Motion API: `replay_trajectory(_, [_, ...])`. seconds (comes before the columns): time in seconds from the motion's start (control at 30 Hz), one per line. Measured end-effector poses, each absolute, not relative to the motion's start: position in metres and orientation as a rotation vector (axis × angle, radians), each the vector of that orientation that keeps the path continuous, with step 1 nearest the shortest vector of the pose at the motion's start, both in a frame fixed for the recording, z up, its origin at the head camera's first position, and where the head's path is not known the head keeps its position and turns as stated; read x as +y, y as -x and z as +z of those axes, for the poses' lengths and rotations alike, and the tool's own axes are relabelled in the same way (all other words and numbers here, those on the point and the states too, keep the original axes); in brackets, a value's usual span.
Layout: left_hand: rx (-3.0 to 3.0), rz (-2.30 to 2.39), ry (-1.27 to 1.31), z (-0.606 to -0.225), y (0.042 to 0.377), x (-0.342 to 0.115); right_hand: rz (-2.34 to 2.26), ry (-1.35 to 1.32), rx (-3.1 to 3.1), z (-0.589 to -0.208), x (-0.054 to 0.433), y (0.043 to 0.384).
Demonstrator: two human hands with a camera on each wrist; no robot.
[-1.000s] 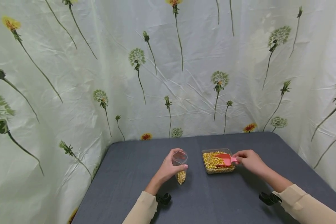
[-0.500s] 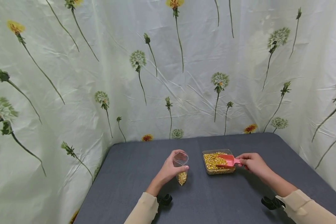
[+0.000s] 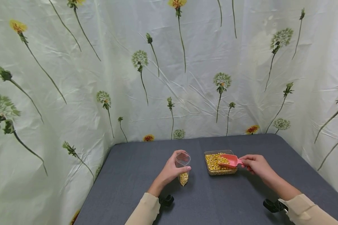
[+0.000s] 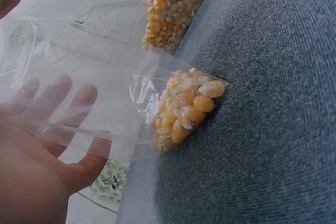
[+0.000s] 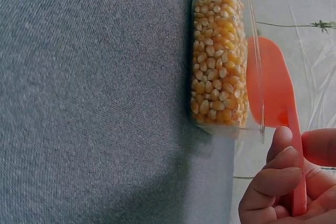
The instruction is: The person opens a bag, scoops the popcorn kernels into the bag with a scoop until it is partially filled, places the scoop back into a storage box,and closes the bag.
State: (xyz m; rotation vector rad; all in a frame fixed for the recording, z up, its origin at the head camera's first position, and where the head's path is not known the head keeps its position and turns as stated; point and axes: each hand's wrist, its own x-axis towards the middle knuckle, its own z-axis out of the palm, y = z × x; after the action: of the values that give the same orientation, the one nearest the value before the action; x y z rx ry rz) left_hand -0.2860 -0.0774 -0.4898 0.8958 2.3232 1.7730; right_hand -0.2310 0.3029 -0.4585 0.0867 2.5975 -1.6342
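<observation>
My left hand [image 3: 171,168] holds a clear plastic bag [image 4: 126,93] upright, its mouth spread round between thumb and fingers. Corn kernels [image 4: 186,106] fill the bag's pointed lower end, close over the cloth. To the right, a clear rectangular container [image 3: 221,172] stands full of yellow corn kernels [image 5: 218,56]. My right hand [image 3: 257,165] grips the handle of a pink scoop [image 3: 232,160], thumb on one side and curled fingers on the other. The scoop's bowl lies over the container's right part, with kernels in it, and its handle extends beyond the right rim.
Dark grey cloth [image 3: 140,168] covers the table under both hands. Behind and at the sides hangs a pale curtain [image 3: 197,93] printed with dandelions. Each wrist carries a black strap device [image 3: 166,200] below a beige sleeve [image 3: 146,207].
The scoop has shifted slightly to the right and its bowl has risen out of the kernels. My right hand has moved a little right with it. My left hand stays with the bag.
</observation>
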Motion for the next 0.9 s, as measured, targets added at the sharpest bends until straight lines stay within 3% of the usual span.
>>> replay_trajectory(0.33, [2.305,1.779,-0.864,-0.467,0.271,-0.077,-1.691,-0.07,2.574,-0.457,0.302,0.231])
replay_trajectory(0.6, [2.332,1.77,-0.822,-0.491,0.288,-0.075,-1.71,-0.067,2.566,-0.451,0.3,0.232])
replay_trajectory(0.9, [2.359,1.789,-0.852,-0.493,0.29,-0.073,-1.714,-0.062,2.565,-0.444,0.296,0.236])
